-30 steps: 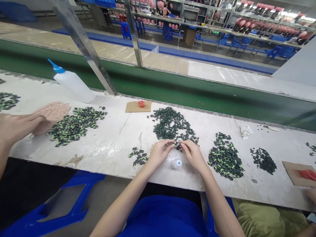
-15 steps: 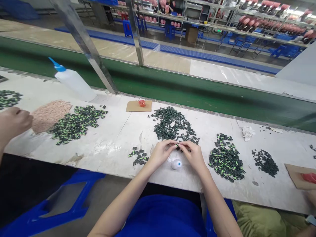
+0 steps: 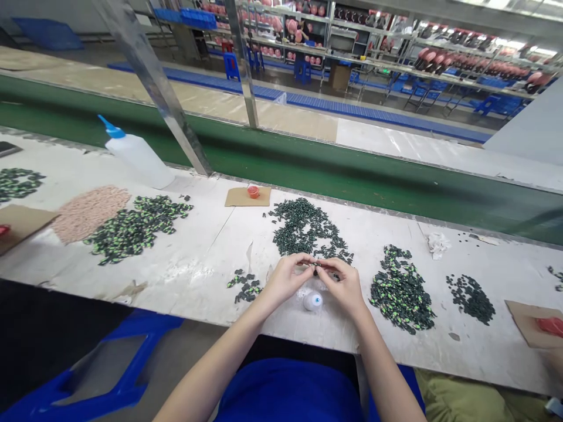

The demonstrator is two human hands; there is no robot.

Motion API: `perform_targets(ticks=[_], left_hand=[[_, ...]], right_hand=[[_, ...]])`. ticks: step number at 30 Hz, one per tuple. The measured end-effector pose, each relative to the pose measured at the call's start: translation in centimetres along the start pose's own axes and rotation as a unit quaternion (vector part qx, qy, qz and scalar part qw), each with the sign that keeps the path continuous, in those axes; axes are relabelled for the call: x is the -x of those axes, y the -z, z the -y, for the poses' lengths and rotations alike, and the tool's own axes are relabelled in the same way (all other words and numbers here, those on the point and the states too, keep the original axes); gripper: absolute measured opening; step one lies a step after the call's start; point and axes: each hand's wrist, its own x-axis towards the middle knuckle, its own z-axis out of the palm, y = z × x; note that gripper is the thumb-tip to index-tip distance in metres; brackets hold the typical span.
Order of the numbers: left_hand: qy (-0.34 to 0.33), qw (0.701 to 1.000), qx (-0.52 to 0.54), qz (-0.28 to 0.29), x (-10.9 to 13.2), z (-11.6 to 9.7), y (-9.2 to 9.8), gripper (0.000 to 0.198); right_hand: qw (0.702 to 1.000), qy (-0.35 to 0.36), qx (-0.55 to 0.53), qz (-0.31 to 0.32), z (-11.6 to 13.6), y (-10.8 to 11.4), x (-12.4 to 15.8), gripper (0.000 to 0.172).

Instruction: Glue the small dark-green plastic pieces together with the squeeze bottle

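My left hand [image 3: 290,278] and my right hand [image 3: 341,279] meet fingertip to fingertip over the white table [image 3: 197,293]. Pinched between them is a small dark piece [image 3: 315,266], mostly covered by the fingers. Below the hands stands a small white bottle [image 3: 312,300] with a blue tip. Just beyond them spreads a pile of small dark green pieces [image 3: 294,228]. To the left lies a small group of black and bright green pieces [image 3: 244,287]. A larger heap of black and green pieces [image 3: 402,293] sits right of my right hand.
Farther left are a black-green heap [image 3: 132,228], a pinkish heap [image 3: 90,214] and a large white bottle [image 3: 141,159]. A red cap-like container [image 3: 253,191] rests on cardboard [image 3: 235,198] at the back. A black heap [image 3: 471,299] lies right. A metal post [image 3: 153,88] rises behind.
The view has tilted slightly, so the table sits lower. A co-worker's hand at the far left has gone from view. My hands stay together, fingers shifted slightly around the small piece.
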Motion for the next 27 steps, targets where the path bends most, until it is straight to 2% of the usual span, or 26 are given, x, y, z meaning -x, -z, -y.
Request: perform_targets(ticks=[6, 11, 15, 18, 22, 27], left_hand=[[-0.048, 0.998, -0.038, 0.002, 0.01, 0.1, 0.03, 0.015], [-0.139, 0.98, -0.139, -0.02, -0.16, 0.21, 0.07, 0.015], [-0.231, 0.957, -0.174, -0.04, -0.46, 0.13, -0.06, 0.018], [-0.275, 0.945, -0.173, -0.038, -0.66, -0.05, -0.24, 0.018], [-0.302, 0.937, -0.175, -0.024, -0.75, -0.18, -0.42, 0.019], [-0.299, 0.935, -0.191, -0.015, -0.72, 0.0, -0.48, 0.02]], right_hand=[[0.989, -0.096, -0.11, -0.008, -0.49, 0.3, -0.08, 0.016], [0.971, -0.159, -0.179, -0.009, -0.56, 0.29, -0.09, 0.026], [0.963, -0.168, -0.211, -0.014, -0.41, 0.33, -0.14, 0.028], [0.96, -0.163, -0.226, -0.023, -0.3, 0.41, -0.17, 0.028], [0.959, -0.154, -0.234, -0.028, -0.22, 0.45, -0.17, 0.029], [0.963, -0.142, -0.227, -0.033, -0.33, 0.38, -0.12, 0.027]])
